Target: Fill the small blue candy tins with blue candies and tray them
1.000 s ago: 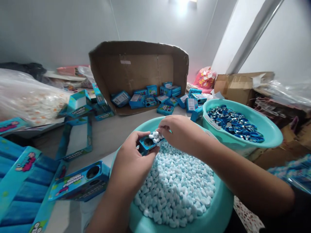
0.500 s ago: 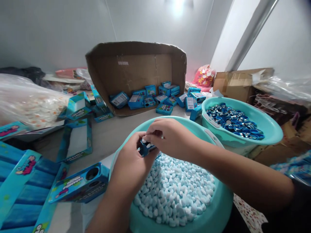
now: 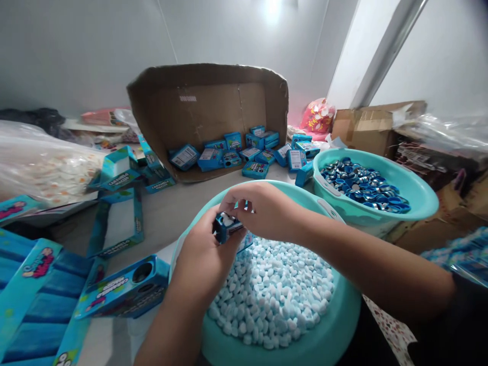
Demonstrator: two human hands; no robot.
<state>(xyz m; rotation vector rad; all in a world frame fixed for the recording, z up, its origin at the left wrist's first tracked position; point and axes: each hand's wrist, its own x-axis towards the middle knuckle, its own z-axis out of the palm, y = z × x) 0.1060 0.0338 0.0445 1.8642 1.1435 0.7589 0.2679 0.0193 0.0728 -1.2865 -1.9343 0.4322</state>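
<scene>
My left hand is wrapped around a small blue candy box, held tilted above the near side of the tub. White pieces show at the box's open end. My right hand arches over that opening with its fingers curled down to it; whatever the fingertips hold is hidden. Below both hands, a turquoise tub holds a heap of pale blue and white candies.
A second turquoise tub with blue-and-silver round tins stands at the right. Behind, a cardboard carton lies on its side with several blue boxes in and before it. Blue display trays and a printed box are at left.
My right fingers have lifted and shifted slightly over the box, uncovering more of its open end. The box has turned a little in my left hand. The whole view has shifted slightly.
</scene>
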